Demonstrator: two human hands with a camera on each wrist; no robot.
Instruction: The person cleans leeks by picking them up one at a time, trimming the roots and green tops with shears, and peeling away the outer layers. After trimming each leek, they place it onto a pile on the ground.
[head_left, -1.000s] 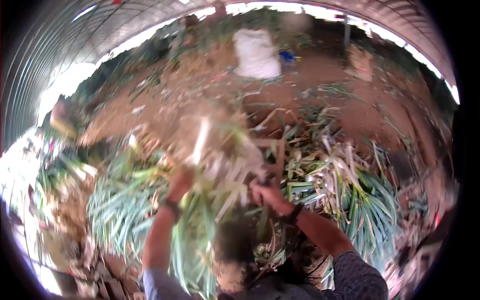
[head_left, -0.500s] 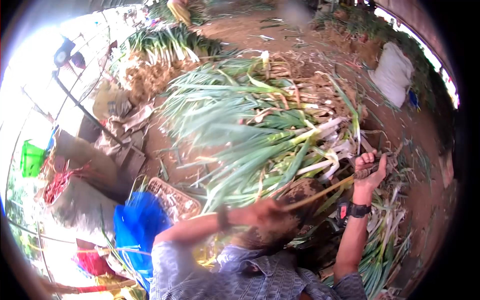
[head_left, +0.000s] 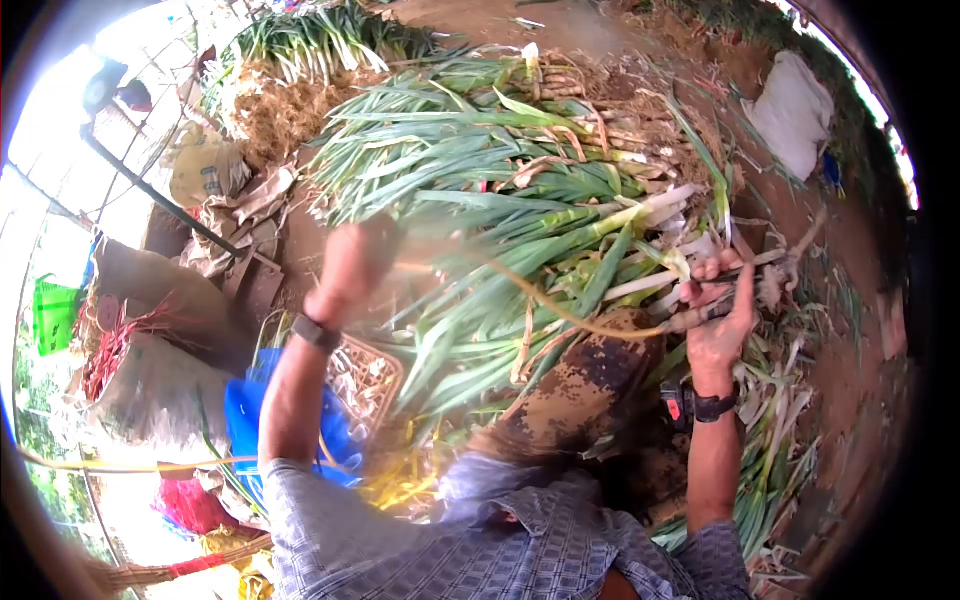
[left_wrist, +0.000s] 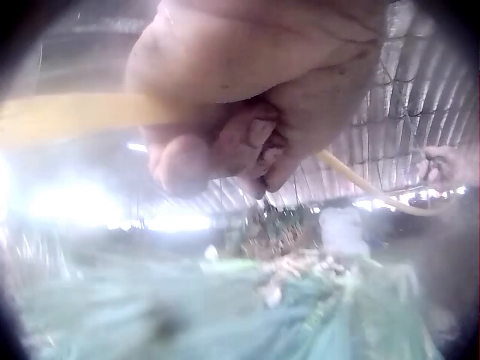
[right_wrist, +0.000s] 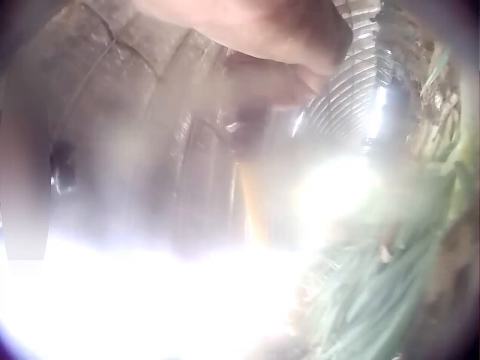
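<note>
My left hand, blurred at the left of the leek pile in the head view, grips a yellow hose. In the left wrist view the curled fingers wrap round the same hose, which runs out on both sides of the fist. On the right, my right hand holds a dark nozzle handle fitted to the hose's end. Its long tip is partly lost against the roots behind it. Beneath and between the hands lie leeks, leaves toward the left, white stalks and roots to the right.
A brown crate and blue plastic sit at my left, near full sacks. Another leek bundle lies farther off. A white sack rests on the bare soil at upper right. My camouflage-clad knee juts under the hose.
The head view has swung left. My left hand, earlier among the leeks, has come to the hose and moved away leftward with it. My right hand still holds the nozzle.
</note>
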